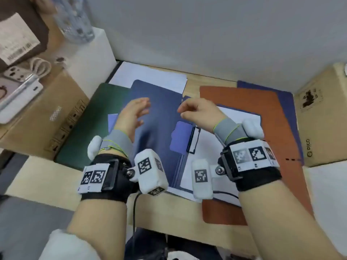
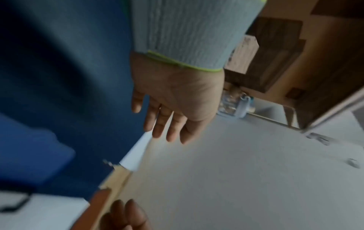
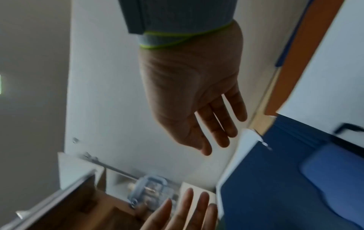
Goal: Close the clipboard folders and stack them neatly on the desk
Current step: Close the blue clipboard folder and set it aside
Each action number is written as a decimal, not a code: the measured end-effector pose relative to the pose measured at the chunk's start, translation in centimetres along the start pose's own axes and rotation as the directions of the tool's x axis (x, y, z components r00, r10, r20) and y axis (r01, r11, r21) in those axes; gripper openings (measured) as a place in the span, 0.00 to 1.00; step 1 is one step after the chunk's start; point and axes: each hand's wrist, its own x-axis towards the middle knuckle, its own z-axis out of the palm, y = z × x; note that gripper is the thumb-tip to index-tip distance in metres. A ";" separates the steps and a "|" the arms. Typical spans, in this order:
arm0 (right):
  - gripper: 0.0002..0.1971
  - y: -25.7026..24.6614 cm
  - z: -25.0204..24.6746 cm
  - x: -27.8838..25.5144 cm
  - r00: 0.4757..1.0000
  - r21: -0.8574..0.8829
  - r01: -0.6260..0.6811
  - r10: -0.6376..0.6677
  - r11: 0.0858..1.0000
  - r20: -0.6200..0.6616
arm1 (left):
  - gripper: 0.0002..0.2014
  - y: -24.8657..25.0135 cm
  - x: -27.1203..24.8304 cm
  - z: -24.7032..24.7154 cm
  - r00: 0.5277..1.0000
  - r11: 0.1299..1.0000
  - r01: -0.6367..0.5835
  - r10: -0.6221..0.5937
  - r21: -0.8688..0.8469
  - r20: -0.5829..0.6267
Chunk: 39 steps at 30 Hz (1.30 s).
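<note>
Lying open in the middle of the surface (image 1: 193, 81), the blue folder (image 1: 157, 117) shows its dark inner cover with a lighter blue pocket (image 1: 181, 136) on the left half and a white sheet (image 1: 206, 152) under a black clip (image 1: 194, 139) on the right half. Above that cover the left hand (image 1: 134, 114) hovers with its grip spread, fingers straight and apart, holding nothing; the left wrist view shows the same relaxed fingers (image 2: 167, 124) beside the blue cover (image 2: 69, 77). The right hand (image 1: 199, 113) hangs just above the folder's top edge near the fold, its grip loosely curled and pinching nothing; in the right wrist view its fingers (image 3: 220, 124) point outward, relaxed. Whether either hand touches the folder cannot be told. An orange folder (image 1: 262, 113) lies closed under the blue one's right half, with another blue folder (image 1: 287, 102) peeking out beyond it. A green folder (image 1: 97, 119) lies partly beneath the left half, and white paper (image 1: 150, 76) sits behind, against the wall. Cardboard boxes flank the spread: one (image 1: 37, 128) at the left, one (image 1: 323, 117) at the right. On the left box rest a power strip (image 1: 18, 72) and a phone (image 1: 20, 98); a clear bottle (image 1: 75, 17) stands farther back.
</note>
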 end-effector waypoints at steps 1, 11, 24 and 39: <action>0.10 0.6 1.2 0.2 0.999 -0.081 -0.025 0.028 0.996 0.036 | 0.10 -1.1 -0.1 -0.6 0.998 1.000 0.006 -0.006 0.008 -0.065; 0.32 4.9 11.4 1.1 0.928 -0.311 -0.201 0.282 0.929 0.243 | 0.35 -7.7 -0.9 -6.3 0.808 0.838 0.430 -0.192 0.335 -0.557; 0.28 3.2 11.1 1.3 0.949 -0.106 -0.243 0.259 0.964 0.181 | 0.06 -1.6 -2.4 -9.3 0.905 0.925 0.244 -0.109 0.292 -0.411; 0.25 -6.2 1.2 -2.4 0.982 0.331 -0.189 0.174 0.925 0.073 | 0.21 5.7 -5.7 -3.4 0.857 0.942 -0.154 -0.024 0.299 0.516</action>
